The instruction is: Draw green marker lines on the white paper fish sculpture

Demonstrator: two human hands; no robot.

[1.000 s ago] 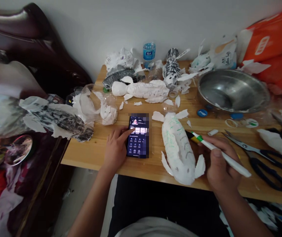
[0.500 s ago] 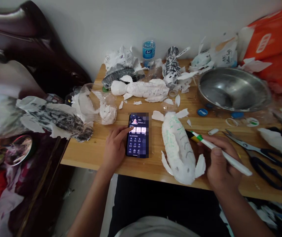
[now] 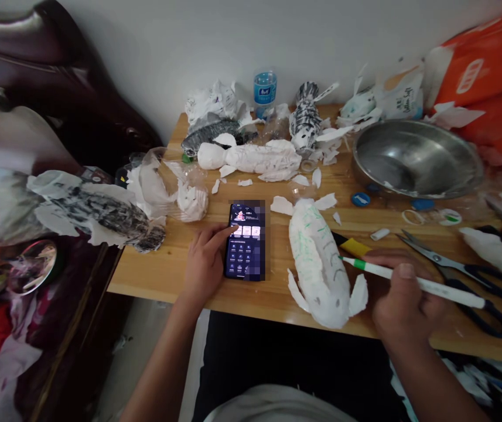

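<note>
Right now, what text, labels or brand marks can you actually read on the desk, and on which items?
Nothing reads clearly.
Phone under the left hand: screen pixelated, text too small.
Water bottle: blue label with a white mark, unreadable.
White bag: dark script print, too blurred.
Orange packs: white box logo, illegible.
Pen in the right hand: no print visible.

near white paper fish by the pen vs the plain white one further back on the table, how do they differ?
The near white paper fish with green and grey pen lines lies lengthwise toward the person; the plain white paper fish behind it lies crosswise. The near one carries drawn marks, and the right hand holds a white green-tipped pen at its side; the far one looks unmarked and untouched. Both are white, finned, on the wooden table.
</note>
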